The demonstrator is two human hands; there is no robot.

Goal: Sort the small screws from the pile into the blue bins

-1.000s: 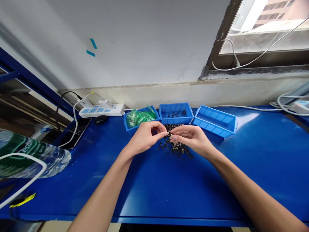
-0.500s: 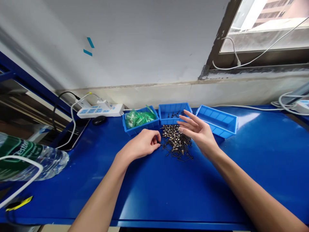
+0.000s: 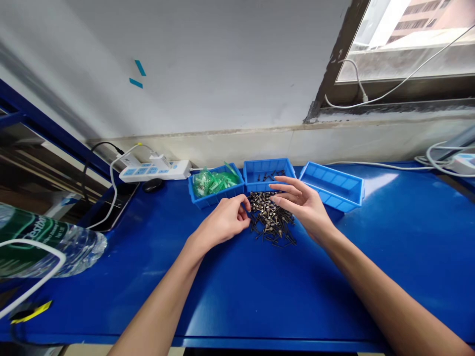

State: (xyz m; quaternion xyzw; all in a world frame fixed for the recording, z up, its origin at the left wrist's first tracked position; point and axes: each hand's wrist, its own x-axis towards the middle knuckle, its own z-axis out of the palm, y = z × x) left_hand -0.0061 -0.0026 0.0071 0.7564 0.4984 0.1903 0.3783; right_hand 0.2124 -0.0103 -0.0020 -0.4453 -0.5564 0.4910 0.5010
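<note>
A heap of small metal screws (image 3: 272, 217), some dark and some silvery, lies on the blue tabletop. At the heap's left edge is my left hand (image 3: 227, 220), fingers bent, with the index finger and thumb apart and nothing visible between them. My right hand (image 3: 302, 200) hovers over the heap's right side, its fingers stretched out and holding nothing. Just behind the heap, the middle blue bin (image 3: 256, 187) contains several dark screws (image 3: 270, 176).
The left blue bin (image 3: 215, 200) holds green plastic bags (image 3: 217, 182). Another blue bin (image 3: 336, 185) stands angled at the right. A power strip (image 3: 178, 169), a black mouse (image 3: 152, 185) and a large water bottle (image 3: 55, 244) are on the left. The wall runs behind the bins.
My left hand has shifted slightly right toward the heap, and its index finger and thumb have spread apart. My right hand has lowered a little, its fingers moving slightly left.
</note>
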